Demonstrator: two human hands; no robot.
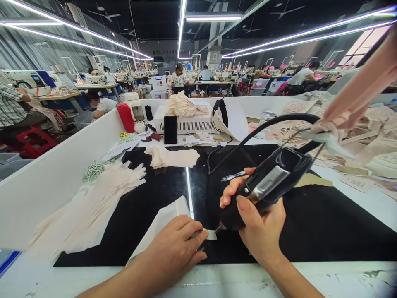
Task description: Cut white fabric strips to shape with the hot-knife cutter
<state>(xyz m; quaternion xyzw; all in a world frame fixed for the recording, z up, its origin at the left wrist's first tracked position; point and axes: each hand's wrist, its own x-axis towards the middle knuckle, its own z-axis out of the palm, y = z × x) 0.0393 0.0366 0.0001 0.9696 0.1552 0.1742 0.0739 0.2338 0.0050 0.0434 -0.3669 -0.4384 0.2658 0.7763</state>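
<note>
Black matting [325,231] covers the middle of the bench, and on it, close to the near edge, the person's two hands meet over a strip of pale fabric [161,221]. The left hand [176,250] lies flat on the strip with its fingers spread forward, pinning the fabric's tip against the mat rather than closing around it. The right hand [254,219] is wrapped fully around a black handheld tool [266,184] with a silver plate on its side; the thumb lies along the top and the fingers curl beneath. The tool tilts down to the left, so that its tip sits just at the fabric's end, right beside the left fingertips. A black cable [263,126] loops from the tool's rear up toward the far right of the bench.

Along the left edge lies a spread stack of cream fabric pieces [93,203], with a coil of green cord [96,167] beyond it. A folded cream piece [173,157] rests near the mat's far edge. At the far edge stand a white box [192,122] with a dark phone [170,129] leaning on it, and a red bottle [126,117]. More pale cuttings [356,136] are heaped at the right side.
</note>
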